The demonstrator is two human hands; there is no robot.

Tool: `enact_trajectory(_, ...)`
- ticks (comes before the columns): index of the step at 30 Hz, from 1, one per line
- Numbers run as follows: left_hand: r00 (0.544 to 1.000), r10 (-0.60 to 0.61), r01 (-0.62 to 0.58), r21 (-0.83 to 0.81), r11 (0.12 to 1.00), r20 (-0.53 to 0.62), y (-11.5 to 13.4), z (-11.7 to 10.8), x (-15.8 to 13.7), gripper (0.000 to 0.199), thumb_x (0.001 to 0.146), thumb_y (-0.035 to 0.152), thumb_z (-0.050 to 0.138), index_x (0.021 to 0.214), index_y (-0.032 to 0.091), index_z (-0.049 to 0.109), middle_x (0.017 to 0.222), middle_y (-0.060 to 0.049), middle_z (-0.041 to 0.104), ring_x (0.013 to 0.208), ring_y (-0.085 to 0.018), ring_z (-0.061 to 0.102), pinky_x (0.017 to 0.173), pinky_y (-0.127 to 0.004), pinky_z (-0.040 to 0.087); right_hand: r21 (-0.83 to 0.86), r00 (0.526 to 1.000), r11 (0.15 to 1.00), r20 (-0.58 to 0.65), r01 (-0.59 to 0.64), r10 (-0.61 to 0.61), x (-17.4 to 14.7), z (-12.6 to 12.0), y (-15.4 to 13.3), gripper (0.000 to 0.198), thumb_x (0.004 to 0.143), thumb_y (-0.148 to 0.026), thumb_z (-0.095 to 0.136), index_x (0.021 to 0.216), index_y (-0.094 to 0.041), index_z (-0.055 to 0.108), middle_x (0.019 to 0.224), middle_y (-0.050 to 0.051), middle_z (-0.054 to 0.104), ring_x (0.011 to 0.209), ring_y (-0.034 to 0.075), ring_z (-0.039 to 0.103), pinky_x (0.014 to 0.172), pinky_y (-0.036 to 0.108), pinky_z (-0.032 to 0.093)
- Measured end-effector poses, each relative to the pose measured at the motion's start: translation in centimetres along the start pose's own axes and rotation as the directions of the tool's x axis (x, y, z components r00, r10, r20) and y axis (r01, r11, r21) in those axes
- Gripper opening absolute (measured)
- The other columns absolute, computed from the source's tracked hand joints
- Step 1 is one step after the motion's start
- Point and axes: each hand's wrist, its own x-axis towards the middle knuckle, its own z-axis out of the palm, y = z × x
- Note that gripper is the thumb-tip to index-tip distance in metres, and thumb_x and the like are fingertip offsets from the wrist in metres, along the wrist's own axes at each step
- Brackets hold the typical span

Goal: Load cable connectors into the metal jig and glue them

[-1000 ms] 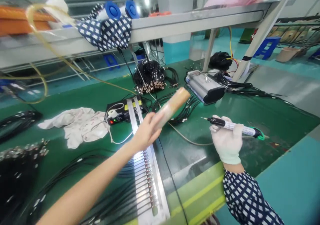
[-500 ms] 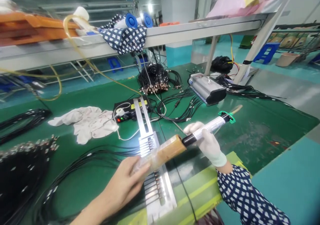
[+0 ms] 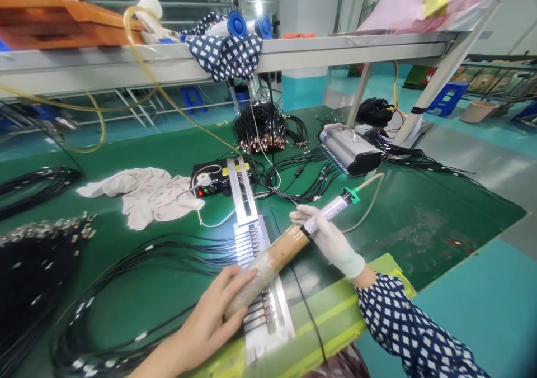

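My bare left hand (image 3: 218, 305) grips a brown, tape-wrapped tube (image 3: 289, 246), held aslant over the metal fixture (image 3: 262, 277). My right hand (image 3: 329, 238), in a white glove, is closed around a labelled dispensing syringe (image 3: 333, 209). The syringe's lower end sits inside the tube's upper opening, so its tip is hidden. A green clamp adapter (image 3: 354, 195) caps its other end, and a pale hose (image 3: 380, 190) runs from it. Beneath the tube, several black cables (image 3: 197, 249) lie with their ends in the fixture's slots.
Behind the fixture stands a black controller box (image 3: 210, 179), with a white cloth (image 3: 146, 196) to its left. Cable bundles (image 3: 37, 283) lie at left, and another (image 3: 260, 126) at the back. A silver device (image 3: 350, 149) rests at back right. A shelf beam (image 3: 314, 53) crosses above the green tabletop (image 3: 440, 221).
The syringe has gone deeper into the brown tube, and less of its dark lower end shows. My right hand has moved left, closer to the tube's opening. The camera view has shifted slightly.
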Motion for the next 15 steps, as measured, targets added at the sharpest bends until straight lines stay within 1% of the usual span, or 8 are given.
enact_trajectory(3, 0.994, -0.063, 0.078, -0.180, 0.981, 0.084, 0.7, -0.1, -0.2, 0.063, 0.093, 0.034, 0.055, 0.151, 0.043, 0.033, 0.149, -0.007, 0.046, 0.137, -0.031, 0.048, 0.112, -0.048, 0.046, 0.106, 0.986, 0.985, 0.115, -0.136, 0.124, -0.4, 0.3, 0.2, 0.050, 0.097, -0.063, 0.050, 0.126, -0.024, 0.064, 0.123, 0.009, 0.068, 0.124, 0.026, 0.058, 0.114, 0.046, 0.039)
enact_trajectory(5, 0.982, -0.134, 0.171, -0.315, 0.934, 0.134, 1.2, 0.0, -0.2, 0.063, 0.092, 0.041, 0.056, 0.151, 0.043, 0.034, 0.155, -0.005, 0.042, 0.140, -0.031, 0.045, 0.116, -0.050, 0.041, 0.100, 0.979, 0.985, 0.159, -0.143, 0.126, -0.9, 0.6, -0.2, 0.051, 0.097, -0.063, 0.050, 0.128, -0.025, 0.062, 0.125, 0.009, 0.067, 0.125, 0.027, 0.058, 0.113, 0.046, 0.039)
enact_trajectory(7, 0.965, -0.185, 0.250, -0.445, 0.860, 0.184, 1.6, 0.0, -0.1, 0.064, 0.090, 0.048, 0.058, 0.150, 0.040, 0.036, 0.155, -0.005, 0.042, 0.139, -0.032, 0.046, 0.117, -0.052, 0.038, 0.054, 0.975, 0.990, 0.190, -0.128, 0.116, -1.3, 0.8, -0.9, 0.053, 0.096, -0.062, 0.052, 0.135, -0.026, 0.057, 0.130, 0.010, 0.065, 0.127, 0.027, 0.056, 0.113, 0.046, 0.040)
enact_trajectory(9, 0.957, -0.200, 0.286, -0.549, 0.785, 0.212, 1.9, 0.0, 0.2, 0.067, 0.088, 0.053, 0.059, 0.150, 0.037, 0.038, 0.155, -0.006, 0.043, 0.138, -0.034, 0.047, 0.116, -0.053, 0.038, 0.023, 0.968, 0.989, 0.213, -0.144, 0.136, -1.3, 0.7, -1.5, 0.059, 0.095, -0.063, 0.053, 0.141, -0.027, 0.051, 0.134, 0.010, 0.062, 0.127, 0.027, 0.056, 0.112, 0.047, 0.040)
enact_trajectory(10, 0.956, -0.197, 0.289, -0.584, 0.759, 0.218, 1.9, 0.1, 0.3, 0.069, 0.087, 0.055, 0.060, 0.150, 0.036, 0.039, 0.155, -0.007, 0.043, 0.138, -0.035, 0.047, 0.116, -0.053, 0.038, 0.033, 0.971, 0.989, 0.195, -0.144, 0.135, -1.1, 0.4, -1.8, 0.062, 0.094, -0.066, 0.051, 0.143, -0.028, 0.050, 0.136, 0.010, 0.061, 0.127, 0.028, 0.056, 0.113, 0.048, 0.039)
enact_trajectory(12, 0.955, -0.189, 0.293, -0.616, 0.731, 0.230, 2.1, 0.1, 0.5, 0.070, 0.086, 0.056, 0.061, 0.149, 0.035, 0.040, 0.156, -0.007, 0.042, 0.140, -0.035, 0.044, 0.118, -0.053, 0.035, 0.070, 0.991, 0.993, 0.102, -0.099, 0.092, -0.7, -0.2, -2.2, 0.064, 0.093, -0.071, 0.048, 0.140, -0.028, 0.052, 0.137, 0.010, 0.060, 0.128, 0.028, 0.056, 0.115, 0.048, 0.037)
enact_trajectory(14, 0.951, -0.183, 0.301, -0.623, 0.722, 0.248, 2.2, 0.4, 0.7, 0.068, 0.086, 0.054, 0.062, 0.149, 0.037, 0.040, 0.156, -0.005, 0.042, 0.142, -0.034, 0.042, 0.120, -0.052, 0.031, 0.115, 0.998, 0.991, 0.013, -0.062, 0.061, -0.3, -0.7, -2.3, 0.061, 0.095, -0.071, 0.043, 0.136, -0.028, 0.057, 0.133, 0.009, 0.063, 0.126, 0.027, 0.058, 0.116, 0.050, 0.037)
enact_trajectory(15, 0.951, -0.181, 0.302, -0.634, 0.712, 0.250, 2.3, 0.6, 0.9, 0.068, 0.086, 0.054, 0.062, 0.148, 0.037, 0.041, 0.156, -0.005, 0.042, 0.142, -0.033, 0.041, 0.121, -0.051, 0.030, 0.129, 0.998, 0.989, -0.004, -0.065, 0.066, -0.2, -0.7, -2.3, 0.060, 0.096, -0.070, 0.042, 0.135, -0.027, 0.058, 0.131, 0.009, 0.065, 0.126, 0.027, 0.058, 0.116, 0.051, 0.037)
